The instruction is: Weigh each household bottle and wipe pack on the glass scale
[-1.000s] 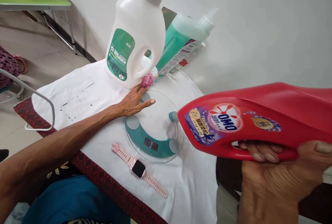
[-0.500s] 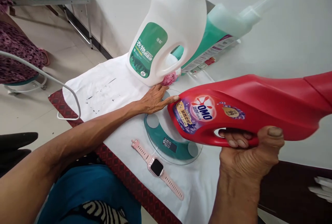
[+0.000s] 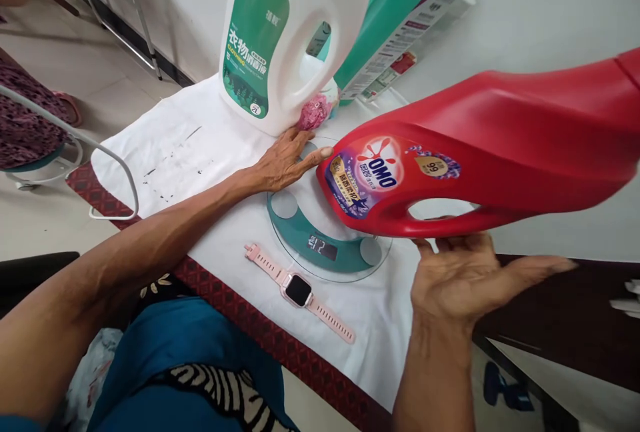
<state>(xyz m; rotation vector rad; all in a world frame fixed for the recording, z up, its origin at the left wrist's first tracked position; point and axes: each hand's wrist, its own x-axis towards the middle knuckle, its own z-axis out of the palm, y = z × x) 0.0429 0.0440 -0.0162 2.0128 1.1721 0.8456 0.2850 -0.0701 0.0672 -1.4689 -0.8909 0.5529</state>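
Our spread right hand [image 3: 465, 279] lies just under the sideways red bottle [image 3: 500, 145]; left hand [image 3: 285, 165] flat on scale [image 3: 300, 235].

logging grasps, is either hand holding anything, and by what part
Nothing gripped. The right hand lies open under the handle of the red bottle; the left hand rests on the scale.

Head cam, fwd/down, near scale [image 3: 299, 237]

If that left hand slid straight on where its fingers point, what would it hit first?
Probably the red detergent bottle: its bottom end sits just ahead of the left hand, over the scale; depth unclear.
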